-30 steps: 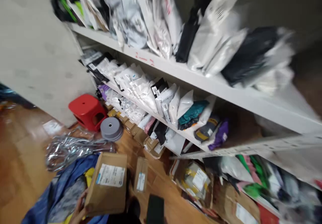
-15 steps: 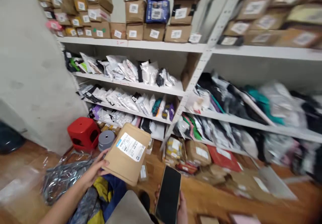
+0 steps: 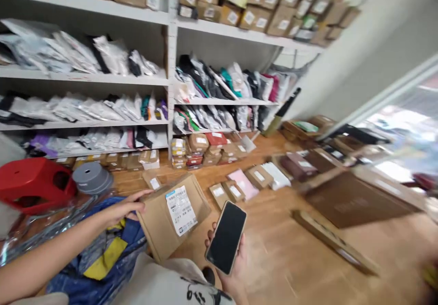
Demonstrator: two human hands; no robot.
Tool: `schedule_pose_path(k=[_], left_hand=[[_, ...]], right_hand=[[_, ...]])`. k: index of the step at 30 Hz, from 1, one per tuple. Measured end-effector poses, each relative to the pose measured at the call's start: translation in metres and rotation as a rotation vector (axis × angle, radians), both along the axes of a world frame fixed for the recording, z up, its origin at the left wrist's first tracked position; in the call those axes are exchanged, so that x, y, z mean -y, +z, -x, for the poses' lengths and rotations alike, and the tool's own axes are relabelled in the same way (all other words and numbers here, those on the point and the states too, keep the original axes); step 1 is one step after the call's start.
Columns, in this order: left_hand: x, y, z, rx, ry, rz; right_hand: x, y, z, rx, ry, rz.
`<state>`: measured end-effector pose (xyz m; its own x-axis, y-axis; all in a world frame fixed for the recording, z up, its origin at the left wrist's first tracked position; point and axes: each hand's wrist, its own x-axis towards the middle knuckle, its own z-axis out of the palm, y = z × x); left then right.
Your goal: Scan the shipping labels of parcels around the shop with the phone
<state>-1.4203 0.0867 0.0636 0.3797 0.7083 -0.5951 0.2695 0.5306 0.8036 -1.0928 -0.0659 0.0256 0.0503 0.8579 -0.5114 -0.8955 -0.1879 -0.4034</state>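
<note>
My left hand (image 3: 132, 207) grips the left edge of a flat brown cardboard box (image 3: 157, 232), tilted in front of me. A white shipping label (image 3: 181, 209) with print and a small blue strip faces up on it. In my right hand (image 3: 237, 268) lies a smartphone (image 3: 226, 237) with a dark screen and a light-coloured case, the fingers wrapped round its sides. The phone is just right of the box, apart from it. Below my left arm a blue and yellow sack (image 3: 106, 259) lies crumpled on the floor.
White shelves (image 3: 102, 8) ahead carry bagged parcels and labelled boxes. A red stool (image 3: 34, 181) and a grey round stool (image 3: 91, 177) stand left. Small parcels, including a pink one (image 3: 243, 184), lie on the floor. A long narrow carton (image 3: 333, 243) and a brown mat (image 3: 356, 200) are right.
My view has swung to the right, bringing the right-hand floor and doorway into sight. The box is tilted differently in my left hand. The phone stays in my right hand, now higher in view.
</note>
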Motion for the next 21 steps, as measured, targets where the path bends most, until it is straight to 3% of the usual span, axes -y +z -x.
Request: schedule_pose_path(k=[4, 9, 13, 17, 21], left_hand=[[0.023, -0.002, -0.11, 0.01, -0.158, -0.02], [0.062, 0.001, -0.265, 0.03, -0.435, -0.035], [0.093, 0.009, -0.379, 0.066, -0.642, 0.056], [0.112, 0.014, -0.478, 0.021, -0.792, 0.048], [0.123, 0.018, -0.57, 0.009, -0.951, 0.039]], right_hand=[[0.082, -0.004, -0.078, -0.088, -0.203, 0.005], [0.2, -0.009, -0.195, 0.034, -0.419, 0.086], [0.279, -0.008, -0.267, 0.1, -0.603, 0.157], [0.331, -0.017, -0.315, 0.177, -0.823, 0.179], [0.356, -0.035, -0.35, 0.335, -0.986, 0.171]])
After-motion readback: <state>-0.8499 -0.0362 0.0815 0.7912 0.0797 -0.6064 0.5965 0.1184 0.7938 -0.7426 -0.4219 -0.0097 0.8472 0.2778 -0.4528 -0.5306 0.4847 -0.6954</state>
